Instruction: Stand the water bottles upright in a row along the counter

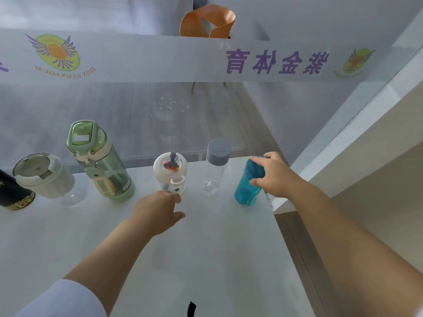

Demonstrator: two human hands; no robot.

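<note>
Several bottles stand upright in a row along the back of the white counter. From left: a black bottle, a white-lidded clear bottle, a tall green bottle, a small white bottle with a cartoon lid, a clear bottle with a grey cap and a blue bottle. My right hand grips the blue bottle near its top. My left hand hovers just in front of the small white bottle, fingers loosely curled, holding nothing.
A glass wall with a frosted band, logos and purple characters rises right behind the bottles. An orange chair stands beyond it. The counter ends at its right edge, beside a white ledge.
</note>
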